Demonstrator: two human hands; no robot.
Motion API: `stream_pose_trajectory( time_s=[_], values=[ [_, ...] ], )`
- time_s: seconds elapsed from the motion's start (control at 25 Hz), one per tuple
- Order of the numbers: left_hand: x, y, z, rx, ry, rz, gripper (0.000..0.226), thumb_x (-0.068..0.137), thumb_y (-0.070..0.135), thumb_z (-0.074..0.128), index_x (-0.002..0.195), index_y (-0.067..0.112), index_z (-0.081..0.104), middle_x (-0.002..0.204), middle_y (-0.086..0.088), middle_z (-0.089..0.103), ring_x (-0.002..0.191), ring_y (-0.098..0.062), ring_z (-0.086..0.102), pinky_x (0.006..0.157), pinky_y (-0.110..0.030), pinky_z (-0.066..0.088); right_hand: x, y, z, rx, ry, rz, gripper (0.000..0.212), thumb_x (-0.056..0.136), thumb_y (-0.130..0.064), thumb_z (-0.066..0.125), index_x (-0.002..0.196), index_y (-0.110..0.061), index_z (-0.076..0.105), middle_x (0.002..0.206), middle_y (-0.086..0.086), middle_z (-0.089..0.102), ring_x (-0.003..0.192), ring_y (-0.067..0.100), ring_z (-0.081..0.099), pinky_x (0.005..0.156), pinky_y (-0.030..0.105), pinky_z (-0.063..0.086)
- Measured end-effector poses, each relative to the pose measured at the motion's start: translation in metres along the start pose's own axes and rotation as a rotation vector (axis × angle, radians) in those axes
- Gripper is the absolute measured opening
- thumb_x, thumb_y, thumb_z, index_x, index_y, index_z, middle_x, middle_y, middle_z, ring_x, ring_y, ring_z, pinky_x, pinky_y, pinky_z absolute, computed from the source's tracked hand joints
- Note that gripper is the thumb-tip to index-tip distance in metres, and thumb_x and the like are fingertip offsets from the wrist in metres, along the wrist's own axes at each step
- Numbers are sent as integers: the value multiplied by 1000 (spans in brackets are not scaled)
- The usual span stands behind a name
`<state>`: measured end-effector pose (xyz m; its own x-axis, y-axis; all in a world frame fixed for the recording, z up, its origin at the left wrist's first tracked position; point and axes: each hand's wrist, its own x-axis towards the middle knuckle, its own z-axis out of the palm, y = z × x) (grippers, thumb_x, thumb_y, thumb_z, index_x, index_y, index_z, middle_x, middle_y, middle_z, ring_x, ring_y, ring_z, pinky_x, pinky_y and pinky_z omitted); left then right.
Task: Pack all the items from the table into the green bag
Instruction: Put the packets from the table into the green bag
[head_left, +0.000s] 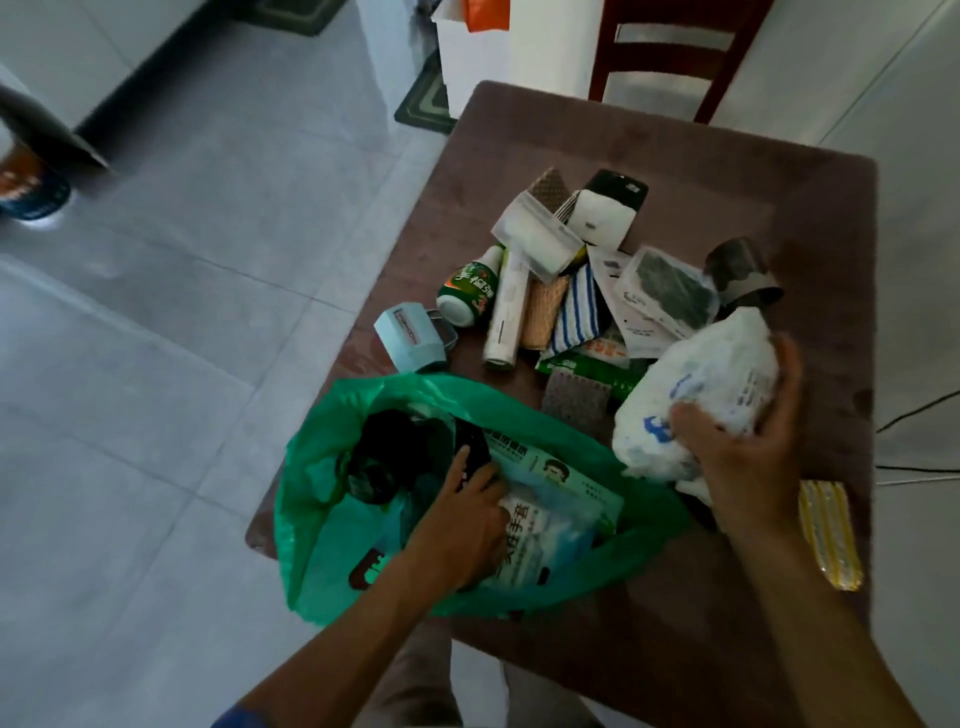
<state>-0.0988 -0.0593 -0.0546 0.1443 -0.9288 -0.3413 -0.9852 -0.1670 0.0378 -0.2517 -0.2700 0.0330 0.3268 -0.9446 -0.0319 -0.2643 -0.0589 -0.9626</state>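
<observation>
The green bag (322, 540) lies open at the table's near left corner, holding packets and dark items. My left hand (462, 525) is inside its mouth, fingers resting on a pale packet (540, 551); whether it grips anything I cannot tell. My right hand (737, 452) holds a white plastic-wrapped bundle (706, 384) with blue print, just right of the bag's rim. Beyond lies a pile: a green bottle (467, 291), a white tube (506, 312), a pale blue box (410, 338), a striped cloth (576, 312), a lint roller (540, 234) and a clear pack (665, 293).
The brown table (810, 197) has a dark red chair (675, 57) at its far edge. A yellow striped packet (831, 535) lies near the right edge. A dark tape roll (740, 270) sits behind the pile. Grey tiled floor is to the left.
</observation>
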Motion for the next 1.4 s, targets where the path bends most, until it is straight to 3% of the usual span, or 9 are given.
stream_pose_trajectory(
  time_s=[0.16,0.24,0.4,0.6,0.76,0.84,0.96,1.12,1.4],
  values=[
    [-12,-29,-1,-143,88,-93,41,56,25,75,97,24,70,121,-6,63,128,-30,44,112,-50,7,-58,-14,24,-11,-732,192,93,67,-22,84,137,-57,33,143,-15,42,122,11,54,87,33,56],
    [-17,-42,-4,-242,251,-120,46,60,17,71,106,21,67,130,-10,58,132,-30,41,114,-46,9,-75,11,56,-355,-841,314,86,67,-40,75,139,-55,30,142,-10,39,121,18,51,89,38,51],
    [-27,-48,-14,-418,411,-139,39,87,19,50,124,16,58,145,-11,42,139,-28,32,115,-46,24,-76,50,118,-656,-583,177,71,81,-45,66,139,-32,28,142,7,35,116,31,51,87,42,47],
    [-19,-38,0,-436,350,-66,40,87,23,48,126,18,57,139,-10,50,131,-25,39,105,-49,39,-71,65,140,-888,-634,10,60,91,-47,52,143,-26,30,138,10,42,119,33,46,90,45,47],
    [-5,-19,-3,-414,414,-6,46,83,26,46,127,17,56,135,-12,55,127,-28,45,106,-48,38,-80,41,106,-688,-461,-147,43,91,-33,54,131,-17,55,123,7,63,105,27,62,84,39,53],
    [2,-7,0,-338,351,-11,48,81,40,48,126,24,56,137,-10,53,128,-31,46,107,-50,34,-66,49,62,-561,-165,-64,40,88,-24,53,126,-16,62,120,5,68,104,22,65,85,33,53],
    [13,9,4,-171,191,-49,65,64,56,64,123,32,52,143,-15,45,130,-41,40,107,-61,23,-14,90,-3,-622,137,222,64,84,-20,60,144,-16,38,146,13,44,126,32,48,101,41,41],
    [16,29,-6,-38,163,-64,71,46,42,83,109,23,56,139,-20,47,132,-43,33,105,-62,19,35,146,-31,-677,80,705,99,80,-43,69,153,-27,4,159,18,11,139,44,26,111,53,25],
    [-14,-21,-3,2,158,-254,71,54,19,80,120,25,55,150,-13,37,139,-38,27,111,-57,8,52,147,-34,-421,195,650,92,73,-31,79,145,-19,23,147,17,38,129,41,42,101,45,39]
  ],
)
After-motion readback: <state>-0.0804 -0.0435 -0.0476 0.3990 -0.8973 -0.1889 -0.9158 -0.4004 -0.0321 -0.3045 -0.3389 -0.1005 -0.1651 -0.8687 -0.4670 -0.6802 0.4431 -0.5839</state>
